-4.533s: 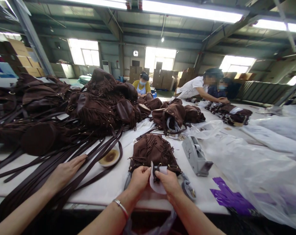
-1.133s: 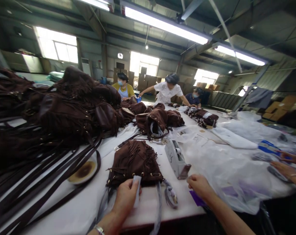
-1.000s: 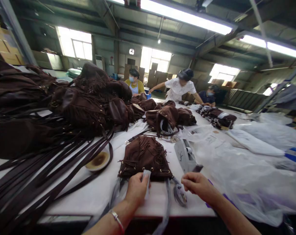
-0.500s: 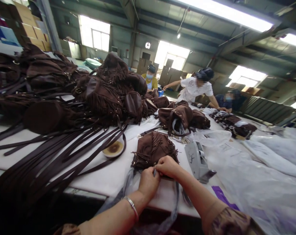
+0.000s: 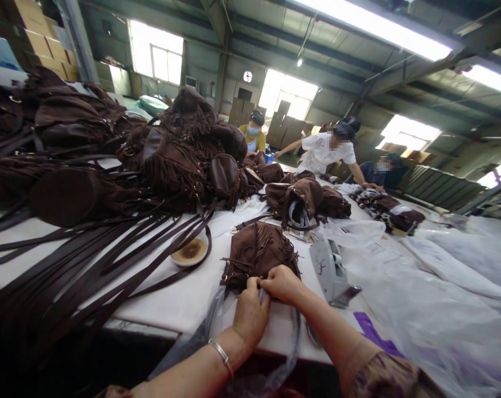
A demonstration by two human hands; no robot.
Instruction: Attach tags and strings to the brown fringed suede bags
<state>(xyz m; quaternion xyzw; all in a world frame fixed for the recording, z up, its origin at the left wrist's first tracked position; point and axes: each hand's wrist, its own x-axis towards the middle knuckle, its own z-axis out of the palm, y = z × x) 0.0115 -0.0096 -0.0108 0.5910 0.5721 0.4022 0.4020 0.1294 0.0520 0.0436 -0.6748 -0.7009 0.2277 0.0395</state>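
Observation:
A dark brown fringed bag (image 5: pixel 261 249) lies on the white table before me, its gold-coloured fittings and gathered edge towards me. At that near edge my left hand (image 5: pixel 252 312) is closed, with a slim grey piece showing beside its thumb; its kind is unclear. Touching it, my right hand (image 5: pixel 282 283) is closed in a pinch against the bag's edge, and the fingers hide what they grip. A strap wrapped in clear plastic (image 5: pixel 294 354) loops from the bag down over the table edge.
Brown fringed bags (image 5: pixel 171 160) are heaped at left, their long straps (image 5: pixel 121 260) trailing forward. A dish of brownish liquid (image 5: pixel 190 251) stands left of the bag, a grey tape dispenser (image 5: pixel 329 271) right of it. Plastic sheets (image 5: pixel 433 293) spread rightward. Co-workers (image 5: pixel 327 149) are across the table.
The left hand's fingers have risen slightly at the bag's edge, and both hands stay together there. The view has shifted a little; the bag lies in the same place.

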